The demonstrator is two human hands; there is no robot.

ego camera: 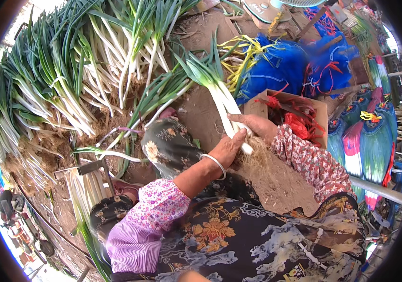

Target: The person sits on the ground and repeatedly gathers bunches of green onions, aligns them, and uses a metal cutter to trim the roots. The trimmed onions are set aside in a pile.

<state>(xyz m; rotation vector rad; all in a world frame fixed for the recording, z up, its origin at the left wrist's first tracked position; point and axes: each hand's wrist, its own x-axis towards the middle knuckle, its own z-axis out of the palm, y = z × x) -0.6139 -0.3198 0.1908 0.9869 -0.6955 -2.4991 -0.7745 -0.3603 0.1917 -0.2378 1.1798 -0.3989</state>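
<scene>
My left hand (226, 152), with a white bangle on its wrist, grips the lower end of a few long green onions (219, 95). My right hand (259, 127) closes around the same white stalks from the other side, just above the roots. The green leaves point up and away from me. Pale stringy roots (259, 157) hang below my hands. To the left, a metal frame (90, 167) holds more onions (83, 187), their white ends up and their leaves hanging down. Loose onions (162, 97) lie beside my knee.
Large heaps of onions (56, 88) with soil on their roots cover the left and far ground. On the right are a cardboard box (257, 106) of red strips, blue netting (278, 74) and yellow strips (236, 67). Netted onion bundles (377, 141) stand beyond a metal bar (381, 190). A fan (271, 8) stands far off.
</scene>
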